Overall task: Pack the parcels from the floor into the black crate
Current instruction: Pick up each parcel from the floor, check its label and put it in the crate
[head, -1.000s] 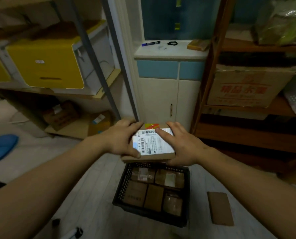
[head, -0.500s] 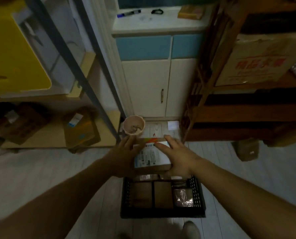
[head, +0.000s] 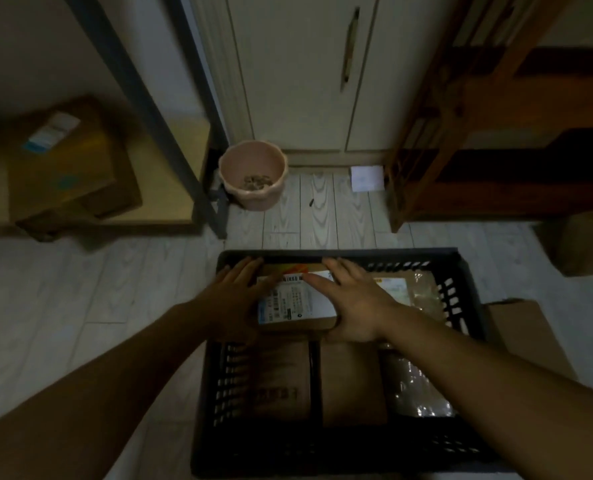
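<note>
We are pressing our left hand [head: 234, 299] and right hand [head: 354, 306], fingers nearly straight, against opposite sides of the labelled parcel [head: 295, 306], clamping it between them. It is sitting at the far-left corner of the black crate [head: 392, 255], above the brown parcels [head: 352, 382] inside. We are judging it a light, stiff carton with a slick label, so the bare cardboard edges are offering the surest hold.

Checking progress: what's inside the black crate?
Three brown parcels in the near row, a taped parcel at far right, and the labelled parcel between left hand and right hand. Whatever's under it is hidden.
</note>
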Tool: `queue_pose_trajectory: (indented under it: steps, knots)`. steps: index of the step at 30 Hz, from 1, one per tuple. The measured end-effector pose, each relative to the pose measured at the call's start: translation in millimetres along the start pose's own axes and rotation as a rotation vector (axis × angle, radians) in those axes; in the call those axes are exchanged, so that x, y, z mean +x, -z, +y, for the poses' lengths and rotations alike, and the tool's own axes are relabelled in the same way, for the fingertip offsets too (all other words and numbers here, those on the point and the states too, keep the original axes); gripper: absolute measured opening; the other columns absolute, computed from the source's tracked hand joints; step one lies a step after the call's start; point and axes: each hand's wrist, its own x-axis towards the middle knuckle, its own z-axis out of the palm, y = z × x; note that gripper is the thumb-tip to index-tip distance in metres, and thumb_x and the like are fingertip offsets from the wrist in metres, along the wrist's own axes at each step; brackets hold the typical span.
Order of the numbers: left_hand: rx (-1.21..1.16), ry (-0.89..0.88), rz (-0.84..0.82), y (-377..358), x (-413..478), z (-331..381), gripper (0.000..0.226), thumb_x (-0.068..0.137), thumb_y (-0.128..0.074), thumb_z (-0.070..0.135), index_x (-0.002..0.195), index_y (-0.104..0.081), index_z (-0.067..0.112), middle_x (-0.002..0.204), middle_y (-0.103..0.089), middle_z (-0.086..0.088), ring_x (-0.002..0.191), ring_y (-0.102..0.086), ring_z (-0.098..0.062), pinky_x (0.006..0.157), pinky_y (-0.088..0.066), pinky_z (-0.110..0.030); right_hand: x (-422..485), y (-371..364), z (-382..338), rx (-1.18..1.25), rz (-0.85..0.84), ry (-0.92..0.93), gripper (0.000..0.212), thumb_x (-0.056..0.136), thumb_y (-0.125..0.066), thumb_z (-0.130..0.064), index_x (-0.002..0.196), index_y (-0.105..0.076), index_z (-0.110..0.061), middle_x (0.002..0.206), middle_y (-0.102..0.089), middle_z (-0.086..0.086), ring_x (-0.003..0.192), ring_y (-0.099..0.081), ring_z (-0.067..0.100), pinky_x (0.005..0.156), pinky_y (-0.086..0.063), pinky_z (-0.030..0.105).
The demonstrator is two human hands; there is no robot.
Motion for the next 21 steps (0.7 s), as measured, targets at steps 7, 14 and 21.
queue_pose_trajectory:
  steps: [7,14,21]
  knots:
    - [0.13,0.048,0.163,-72,69,-39,0.114,0.069,-0.068,0.059,0.144,0.017,0.042,0.156,0.018,-0.004,0.143,0.018,-0.026,0.105,0.016,-0.038,59,-63,25,0.001,0.159,0.046,0.107,0.069,-0.066,-0.066,0.147,0.003,-0.045,0.158,0.01,-0.003,0.143,0.008,0.025,0.116,-0.007,0.046]
    - [0.243,0.074,0.179,-73,66,-42,0.11,0.074,-0.061,0.063,0.145,0.018,0.036,0.157,0.019,-0.007,0.144,0.017,-0.024,0.107,0.015,-0.036,59,-73,17,-0.055,0.206,0.052,0.098,0.076,-0.058,-0.068,0.148,0.003,-0.045,0.158,0.018,-0.005,0.143,0.018,0.023,0.116,-0.003,0.046]
    - [0.334,0.122,0.203,-78,57,-51,0.109,0.073,-0.055,0.071,0.147,0.015,0.033,0.155,0.025,-0.004,0.131,0.032,-0.014,0.109,0.017,-0.043,58,-97,8,-0.135,0.248,0.083,0.08,0.092,-0.048,-0.051,0.151,0.003,-0.033,0.158,0.016,0.005,0.143,0.022,0.024,0.116,-0.01,0.042]
